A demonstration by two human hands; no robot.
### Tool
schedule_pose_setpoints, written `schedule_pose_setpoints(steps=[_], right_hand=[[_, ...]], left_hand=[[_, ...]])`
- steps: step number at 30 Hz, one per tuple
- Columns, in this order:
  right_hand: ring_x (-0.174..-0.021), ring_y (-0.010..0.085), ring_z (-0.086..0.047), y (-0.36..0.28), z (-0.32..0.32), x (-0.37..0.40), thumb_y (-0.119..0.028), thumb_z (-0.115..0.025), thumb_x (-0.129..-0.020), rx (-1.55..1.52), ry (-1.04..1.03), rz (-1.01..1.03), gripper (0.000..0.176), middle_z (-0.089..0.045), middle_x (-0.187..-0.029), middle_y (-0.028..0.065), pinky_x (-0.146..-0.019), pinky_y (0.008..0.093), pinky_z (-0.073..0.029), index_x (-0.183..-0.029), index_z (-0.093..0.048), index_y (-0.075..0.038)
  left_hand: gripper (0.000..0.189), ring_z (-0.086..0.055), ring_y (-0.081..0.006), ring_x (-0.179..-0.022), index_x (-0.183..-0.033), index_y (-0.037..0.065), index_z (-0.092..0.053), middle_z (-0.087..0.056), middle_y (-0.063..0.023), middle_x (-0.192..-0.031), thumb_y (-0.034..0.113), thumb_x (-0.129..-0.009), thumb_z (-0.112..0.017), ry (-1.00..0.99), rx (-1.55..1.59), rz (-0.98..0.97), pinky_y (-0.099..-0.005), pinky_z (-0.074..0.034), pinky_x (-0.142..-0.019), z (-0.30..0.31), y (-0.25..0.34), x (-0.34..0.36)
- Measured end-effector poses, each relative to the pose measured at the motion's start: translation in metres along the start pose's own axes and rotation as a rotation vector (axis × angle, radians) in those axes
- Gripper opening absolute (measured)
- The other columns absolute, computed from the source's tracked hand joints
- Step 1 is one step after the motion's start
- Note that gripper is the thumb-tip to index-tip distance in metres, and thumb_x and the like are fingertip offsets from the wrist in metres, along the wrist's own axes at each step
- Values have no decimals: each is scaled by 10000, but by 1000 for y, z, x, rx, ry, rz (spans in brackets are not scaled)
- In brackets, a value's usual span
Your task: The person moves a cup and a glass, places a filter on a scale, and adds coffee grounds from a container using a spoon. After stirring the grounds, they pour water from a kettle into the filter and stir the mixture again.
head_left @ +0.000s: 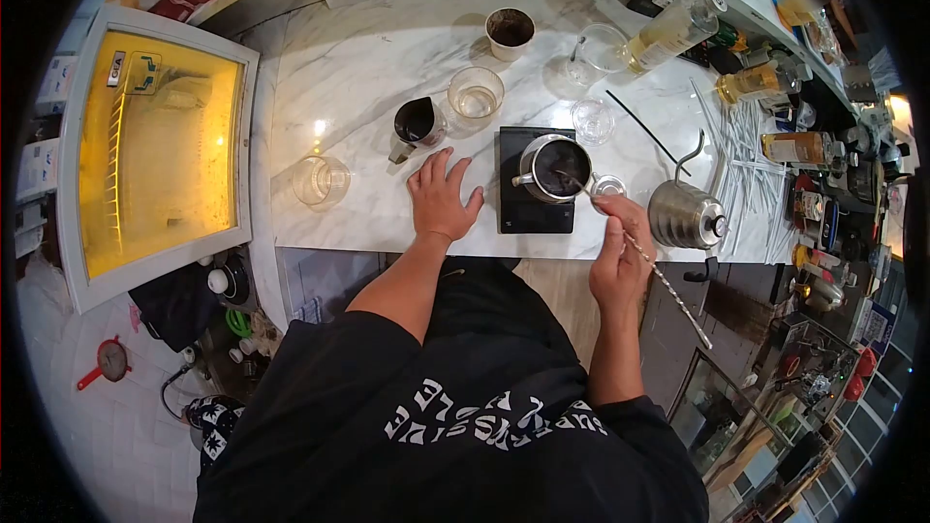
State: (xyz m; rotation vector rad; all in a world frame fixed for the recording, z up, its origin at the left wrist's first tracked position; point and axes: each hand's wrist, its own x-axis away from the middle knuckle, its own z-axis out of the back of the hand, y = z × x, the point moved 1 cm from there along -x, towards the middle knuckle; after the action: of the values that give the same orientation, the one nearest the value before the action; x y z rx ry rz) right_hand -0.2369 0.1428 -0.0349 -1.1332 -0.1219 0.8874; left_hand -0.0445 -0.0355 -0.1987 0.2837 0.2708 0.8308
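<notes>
My right hand (621,250) is closed around a long twisted bar spoon (668,291). The spoon's far end dips into a steel cup (524,179) of dark liquid (560,165). That cup stands on a black scale (535,218). My left hand (444,196) lies flat on the marble counter with its fingers spread, holding nothing. Just beyond its fingertips is a small pitcher (432,130) with dark contents. A clear glass (476,97) stands behind the pitcher, and another glass (321,182) is to the left.
A gooseneck kettle (681,215) stands to the right, beside many wrapped straws (741,174). A paper cup (510,34) with dark grounds is at the back. Bottles (673,31) line the right rear. A yellow-lit fridge (160,150) borders the counter's left side.
</notes>
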Motion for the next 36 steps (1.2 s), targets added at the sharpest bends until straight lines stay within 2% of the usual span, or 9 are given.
schedule_pose_setpoints(steps=[2, 10, 14, 18, 25, 29, 36], right_hand=[[-1096, 327, -699, -5, -5, -2, 1, -585, -1024, 15, -40, 15, 184, -758, -1105, 144, -1002, 413, -525, -1108, -747, -22], [-1097, 331, -697, 0, 3, -1, 6, -558, -1038, -6, 19, -61, 202, -760, -1111, 148, -1010, 414, -522, -1111, -745, -6], [-1085, 327, -702, -9, -4, 0, 5, -564, -1034, 28, -47, -13, 197, -764, -1104, 142, -1003, 413, -521, -1104, -747, -14], [-1079, 323, -705, -5, -7, -9, 3, -560, -1042, 41, 11, -45, 207, -763, -1103, 145, -995, 410, -526, -1118, -752, 1], [-1092, 314, -705, -1, 1, 2, 4, -555, -1042, -49, -5, -58, 204, -761, -1111, 155, -1001, 400, -527, -1125, -742, 17], [-1102, 304, -703, -8, -7, -5, 12, -574, -1032, 25, -48, -5, 193, -764, -1115, 147, -1003, 399, -523, -1126, -743, -1], [-1113, 318, -696, -4, 4, 0, -19, -582, -1037, 74, 22, -50, 200, -760, -1127, 150, -1026, 407, -507, -1125, -761, -5]], left_hand=[[572, -428, -316, -1450, -1385, 188, -658, -510, -97, -1533, 393, -864, -773, -1, 6, -2, -514, -301, -1170, -1, 0, 0], [577, -422, -320, -1454, -1396, 203, -644, -496, -94, -1536, 391, -865, -768, 1, 16, -3, -519, -295, -1165, -3, -2, 0], [585, -423, -319, -1454, -1401, 204, -640, -497, -93, -1535, 398, -864, -768, -5, 16, -5, -519, -296, -1163, -2, -1, 0], [591, -423, -319, -1454, -1401, 203, -640, -498, -93, -1534, 401, -860, -771, 2, 17, -6, -520, -296, -1164, -3, -2, 1], [581, -423, -320, -1454, -1393, 198, -648, -504, -94, -1531, 397, -862, -773, -13, 18, 4, -519, -294, -1170, -1, 0, -1], [578, -424, -319, -1453, -1390, 196, -651, -503, -93, -1534, 394, -861, -775, -6, 20, -1, -517, -295, -1170, 1, -1, -1], [586, -423, -320, -1453, -1394, 195, -646, -498, -94, -1540, 393, -858, -775, -3, 25, 0, -517, -291, -1173, -2, -3, 0]])
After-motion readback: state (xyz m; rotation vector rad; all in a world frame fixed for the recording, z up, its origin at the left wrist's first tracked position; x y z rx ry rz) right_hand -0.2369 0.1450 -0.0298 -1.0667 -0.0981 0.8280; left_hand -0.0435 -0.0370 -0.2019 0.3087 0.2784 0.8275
